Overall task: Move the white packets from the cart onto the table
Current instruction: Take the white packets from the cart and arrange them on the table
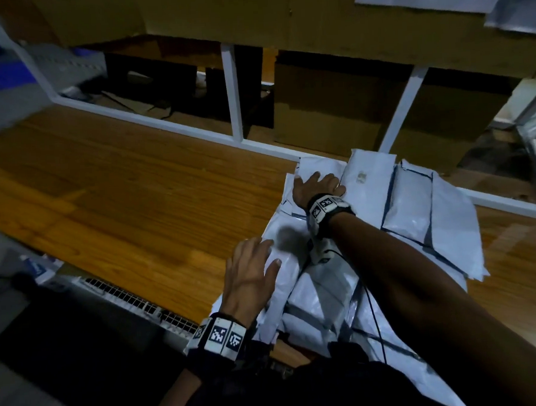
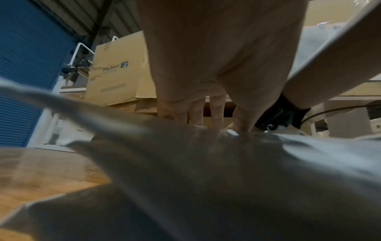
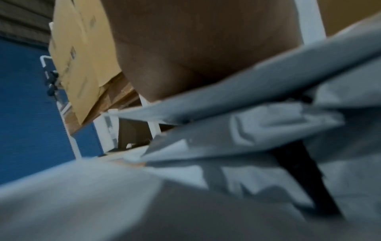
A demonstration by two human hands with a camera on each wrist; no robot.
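Several white packets [image 1: 410, 207] lie in an overlapping pile on the right part of the wooden table [image 1: 120, 185]. My left hand [image 1: 263, 256] rests flat on a near packet [image 1: 283, 282], fingers straight; in the left wrist view its fingertips [image 2: 218, 119] touch the grey-white plastic [image 2: 226, 179]. My right hand [image 1: 315, 181] lies spread on a far packet [image 1: 317, 166] at the pile's back left corner. The right wrist view shows only my palm [image 3: 195, 48] above stacked packet edges [image 3: 226, 106]; the fingers are hidden there.
A white wire mesh edge [image 1: 135, 299] runs along the table's near side at the lower left. Behind the table stand a white frame [image 1: 233, 96] and cardboard boxes [image 1: 333, 106]. A black cable [image 1: 371, 306] crosses the near packets.
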